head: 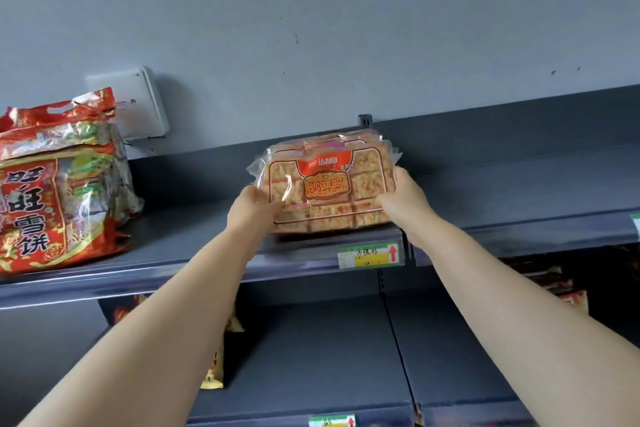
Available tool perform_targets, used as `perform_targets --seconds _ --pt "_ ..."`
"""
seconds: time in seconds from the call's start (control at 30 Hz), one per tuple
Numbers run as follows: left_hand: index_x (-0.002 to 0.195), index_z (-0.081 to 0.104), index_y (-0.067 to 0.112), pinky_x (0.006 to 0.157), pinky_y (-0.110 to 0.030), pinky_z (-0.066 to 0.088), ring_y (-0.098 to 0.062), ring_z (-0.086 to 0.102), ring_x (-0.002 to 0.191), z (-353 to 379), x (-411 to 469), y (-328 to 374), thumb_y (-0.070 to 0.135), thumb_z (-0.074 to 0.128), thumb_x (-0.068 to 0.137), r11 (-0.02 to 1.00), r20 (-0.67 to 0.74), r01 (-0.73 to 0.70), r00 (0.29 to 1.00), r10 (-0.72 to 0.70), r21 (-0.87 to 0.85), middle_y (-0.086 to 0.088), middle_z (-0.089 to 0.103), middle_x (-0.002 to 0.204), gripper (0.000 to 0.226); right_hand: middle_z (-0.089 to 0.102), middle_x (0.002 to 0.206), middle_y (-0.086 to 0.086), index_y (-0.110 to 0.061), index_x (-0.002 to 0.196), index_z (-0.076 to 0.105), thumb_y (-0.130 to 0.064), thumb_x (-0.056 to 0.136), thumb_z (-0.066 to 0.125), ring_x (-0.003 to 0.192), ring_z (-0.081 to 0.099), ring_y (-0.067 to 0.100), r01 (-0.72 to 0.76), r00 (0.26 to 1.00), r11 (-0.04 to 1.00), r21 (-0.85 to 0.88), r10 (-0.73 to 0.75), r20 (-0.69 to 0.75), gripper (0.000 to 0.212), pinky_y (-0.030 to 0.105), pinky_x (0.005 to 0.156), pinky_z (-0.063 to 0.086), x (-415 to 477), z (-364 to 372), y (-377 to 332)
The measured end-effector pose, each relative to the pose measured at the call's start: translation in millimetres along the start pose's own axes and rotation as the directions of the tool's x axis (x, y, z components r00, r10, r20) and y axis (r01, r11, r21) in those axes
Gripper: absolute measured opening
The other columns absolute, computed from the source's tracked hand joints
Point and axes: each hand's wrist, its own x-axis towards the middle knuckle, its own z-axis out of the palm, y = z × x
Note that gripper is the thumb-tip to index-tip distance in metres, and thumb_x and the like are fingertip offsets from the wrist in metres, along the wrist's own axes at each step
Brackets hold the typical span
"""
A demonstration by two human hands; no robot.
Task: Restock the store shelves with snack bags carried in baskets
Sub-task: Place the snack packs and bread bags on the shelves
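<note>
The top shelf (194,246) is dark grey metal. Behind it is a grey wall (311,28) with small dark marks. A white box (138,104) is on the wall at the left. Red snack bags (52,191) stand in front of it on the left side of the shelf.

The snack pack (329,184) is clear, with orange cakes inside. It stands upright near the front edge of the top shelf, just above a green and yellow price tag (370,255). The left grip (249,208) holds its left end and the right grip (405,198) holds its right end. The fingers curl round the pack.

It is hard to tell if this is one thick pack or a few in a row. The lower shelf (311,357) is dark. A yellow bag (216,374) there is partly hidden behind the left arm. Red bags (554,288) on the right are hidden too. The red snack bags are cut off at the left edge.
</note>
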Motion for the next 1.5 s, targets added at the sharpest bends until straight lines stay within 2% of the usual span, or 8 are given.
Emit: perform_targets --seconds 0.2,0.37,0.5,0.7,1.03,1.2,1.3,1.5 --pt "0.112 0.06 0.01 0.085 -0.044 0.057 -0.029 0.066 0.092 13 18 6 0.021 0.064 0.089 0.997 -0.096 0.047 0.995 -0.041 0.062 -0.009 0.068 0.102 0.026 0.059 0.126 0.003 -0.02 0.143 0.039 -0.009 0.089 0.052 0.103 0.06 0.021 -0.022 0.999 1.0 0.006 0.022 -0.028 0.056 0.033 0.077 0.053 16 10 0" --pt "0.118 0.048 0.011 0.081 -0.042 0.054 -0.031 0.061 0.105 20 3 7 0.016 0.061 0.085 0.996 -0.188 0.068 0.98 -0.057 0.051 -0.007 0.061 0.116 0.036 0.035 0.155 0.0 -0.022 0.155 0.02 -0.007 0.089 0.057 0.134 0.044 0.023 -0.001 0.989 1.0 -0.015 -0.001 -0.145 0.077 0.026 0.084 0.042 -3 6 6" --pt "0.118 0.052 0.016 0.076 -0.036 0.046 -0.023 0.057 0.106 21 -32 14 0.012 0.06 0.087 0.992 -0.241 -0.116 0.963 0.123 0.04 0.001 0.057 0.117 0.032 0.047 0.145 -0.005 -0.024 0.143 0.044 -0.012 0.091 0.06 0.122 0.048 0.012 0.118 0.96 0.992 -0.044 -0.126 -0.25 0.056 0.019 0.085 0.038 -32 1 2" --pt "0.105 0.063 0.031 0.069 -0.03 0.054 -0.013 0.063 0.084 28 -114 12 0.0 0.048 0.087 0.949 0.047 -0.304 0.95 0.308 -0.088 0.015 0.059 0.1 0.038 0.06 0.121 -0.011 -0.032 0.113 0.063 -0.001 0.087 0.053 0.104 0.052 0.004 0.155 0.948 0.982 -0.111 -0.179 -0.262 0.042 0.011 0.068 0.037 -109 -8 18" --pt "0.1 0.066 0.026 0.056 -0.021 0.042 -0.015 0.058 0.079 70 -248 -57 0.003 0.049 0.088 0.97 0.573 -0.242 0.792 0.212 -0.024 0.002 0.066 0.101 0.031 0.063 0.126 -0.006 -0.026 0.113 0.069 -0.004 0.089 0.054 0.118 0.056 0.014 -0.171 0.978 0.891 -0.421 0.1 -0.185 0.036 0.022 0.092 0.04 -279 -69 99" --pt "0.108 0.067 0.015 0.074 -0.027 0.047 -0.023 0.06 0.096 94 -306 -75 0.006 0.055 0.092 0.974 0.737 -0.224 0.662 0.136 0.022 -0.005 0.066 0.11 0.022 0.066 0.121 -0.003 -0.027 0.106 0.071 -0.006 0.088 0.052 0.112 0.06 0.018 -0.403 0.901 0.784 -0.473 0.25 -0.353 0.033 0.028 0.093 0.047 -354 -133 128" --pt "0.082 0.062 0.019 0.073 -0.029 0.048 -0.023 0.058 0.086 102 -337 -79 0.009 0.059 0.092 0.972 0.792 -0.231 0.601 0.106 0.046 0.001 0.06 0.084 0.015 0.068 0.122 0.001 -0.024 0.105 0.073 -0.003 0.088 0.052 0.114 0.061 0.021 -0.506 0.851 0.729 -0.462 0.335 -0.403 0.034 0.035 0.103 0.046 -388 -159 144" --pt "0.094 0.068 0.011 0.079 -0.033 0.053 -0.027 0.059 0.092 129 -383 -80 0.006 0.057 0.092 0.965 0.86 -0.255 0.504 0.074 0.067 -0.002 0.058 0.088 0.013 0.068 0.122 0.002 -0.023 0.105 0.074 -0.005 0.09 0.051 0.114 0.06 0.024 -0.645 0.749 0.667 -0.374 0.453 -0.483 0.032 0.038 0.102 0.046 -441 -188 179"
